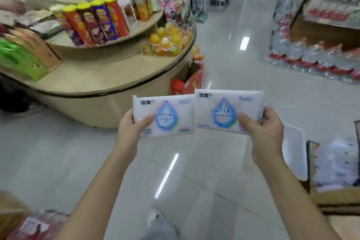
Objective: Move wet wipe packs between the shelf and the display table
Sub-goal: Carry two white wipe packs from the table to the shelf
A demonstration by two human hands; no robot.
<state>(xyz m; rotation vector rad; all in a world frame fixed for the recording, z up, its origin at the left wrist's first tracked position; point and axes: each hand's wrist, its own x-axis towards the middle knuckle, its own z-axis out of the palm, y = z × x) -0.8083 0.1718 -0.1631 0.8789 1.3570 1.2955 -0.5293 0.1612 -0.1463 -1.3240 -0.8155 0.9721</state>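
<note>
My left hand (pixel 130 132) grips a white wet wipe pack (pixel 171 109) with a blue drop and "LOTION" printed on it, thumb on its front. My right hand (pixel 263 130) holds a second, matching wet wipe pack (pixel 220 103) the same way. Both packs are held side by side, edges nearly touching, over the grey floor in front of me. The round tiered display table (pixel 97 82) stands ahead to the left, its beige lower tier partly bare. A shelf (pixel 331 195) with white packs sits at the right edge, near my right forearm.
The table carries crisp tubes (pixel 93 21), jelly cups (pixel 167 41) and green boxes (pixel 17 60). A red carton (pixel 187 82) stands on the floor by the table. Bottled water packs (pixel 315 58) line the far right. Another person's hand (pixel 11 5) shows at the far left.
</note>
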